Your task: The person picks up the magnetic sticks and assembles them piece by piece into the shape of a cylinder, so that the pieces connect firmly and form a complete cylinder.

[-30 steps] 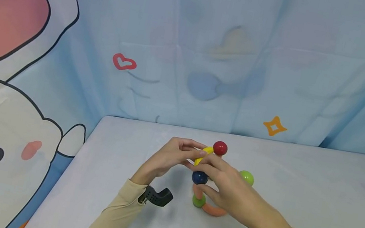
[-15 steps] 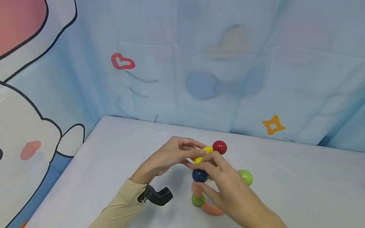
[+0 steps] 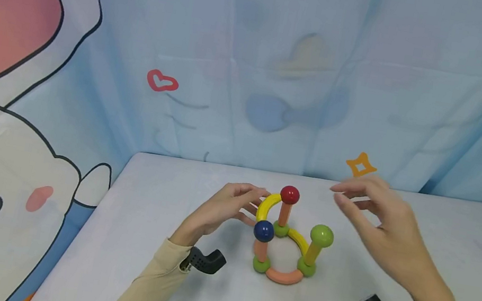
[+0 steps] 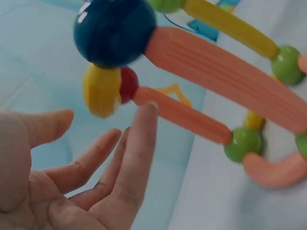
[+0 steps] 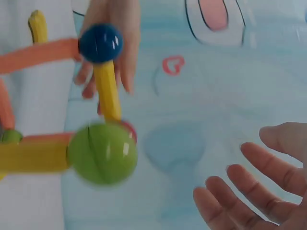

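A building toy of rods and balls stands on the table. Its base ring joins green balls point(image 3: 261, 264) with curved rods, among them a coral rod point(image 3: 284, 277). Three upright rods carry a blue ball point(image 3: 264, 231), a red ball point(image 3: 289, 195) and a larger light-green ball point(image 3: 321, 236). A yellow curved rod point(image 3: 265, 206) bridges the blue and red balls. Beside this rod, on the left, is my left hand point(image 3: 225, 209), fingers extended and gripping nothing; whether a fingertip touches cannot be told. My right hand point(image 3: 380, 226) hovers to the right of the toy, holding nothing, its fingers spread point(image 5: 254, 175).
The white tabletop point(image 3: 420, 257) ends at a blue printed curtain point(image 3: 237, 63) behind. A large white cartoon animal point(image 3: 23, 176) is printed on the cloth at the left. Black wrist cameras point(image 3: 207, 261) sit on both wrists.
My right hand has left the blue ball and yellow rod and moved right and up, its fingers opening. The yellow rod stays on the toy. My left hand has barely moved.
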{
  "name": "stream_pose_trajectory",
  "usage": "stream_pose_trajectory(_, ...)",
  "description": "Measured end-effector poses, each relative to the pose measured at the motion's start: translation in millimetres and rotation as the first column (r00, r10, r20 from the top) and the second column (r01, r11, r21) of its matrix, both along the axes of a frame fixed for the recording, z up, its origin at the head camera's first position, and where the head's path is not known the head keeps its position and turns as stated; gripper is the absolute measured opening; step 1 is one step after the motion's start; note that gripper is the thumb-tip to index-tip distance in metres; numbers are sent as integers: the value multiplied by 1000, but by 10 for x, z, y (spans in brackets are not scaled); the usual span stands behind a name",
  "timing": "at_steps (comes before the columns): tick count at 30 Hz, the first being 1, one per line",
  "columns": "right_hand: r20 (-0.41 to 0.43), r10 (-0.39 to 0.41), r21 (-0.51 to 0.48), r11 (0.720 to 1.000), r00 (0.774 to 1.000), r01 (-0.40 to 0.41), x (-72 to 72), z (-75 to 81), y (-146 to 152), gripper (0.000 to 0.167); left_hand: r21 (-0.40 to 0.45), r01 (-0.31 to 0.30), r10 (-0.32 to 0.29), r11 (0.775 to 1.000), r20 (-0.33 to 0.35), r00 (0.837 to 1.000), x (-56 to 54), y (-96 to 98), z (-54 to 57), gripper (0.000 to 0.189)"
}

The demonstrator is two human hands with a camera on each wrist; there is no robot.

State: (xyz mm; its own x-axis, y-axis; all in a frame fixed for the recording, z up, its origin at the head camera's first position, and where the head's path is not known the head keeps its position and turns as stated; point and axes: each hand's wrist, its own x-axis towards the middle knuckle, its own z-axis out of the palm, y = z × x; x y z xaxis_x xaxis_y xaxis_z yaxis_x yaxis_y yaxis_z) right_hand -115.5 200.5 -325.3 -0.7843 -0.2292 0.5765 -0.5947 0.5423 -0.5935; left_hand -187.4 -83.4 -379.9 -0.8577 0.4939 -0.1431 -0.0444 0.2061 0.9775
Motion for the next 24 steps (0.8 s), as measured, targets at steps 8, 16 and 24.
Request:
stream_pose_trajectory(8, 429, 11, 35, 999, 903, -29, -353, -677, 385, 20, -262, -20, -15, 965, -132, 991, 225, -114, -293, 38)
stream_pose_trajectory(16, 590, 127, 41, 981, 797, -187, -515, -1216, 216, 27, -349, 35, -80, 936, -115, 990, 491, 7, -609, 79)
stream_pose_trajectory(24, 613, 128, 53, 978, 779, -203, -565, -1280, 28, 32, -339, -78, 16, 937, -181, 983, 557, 143, -696, 78)
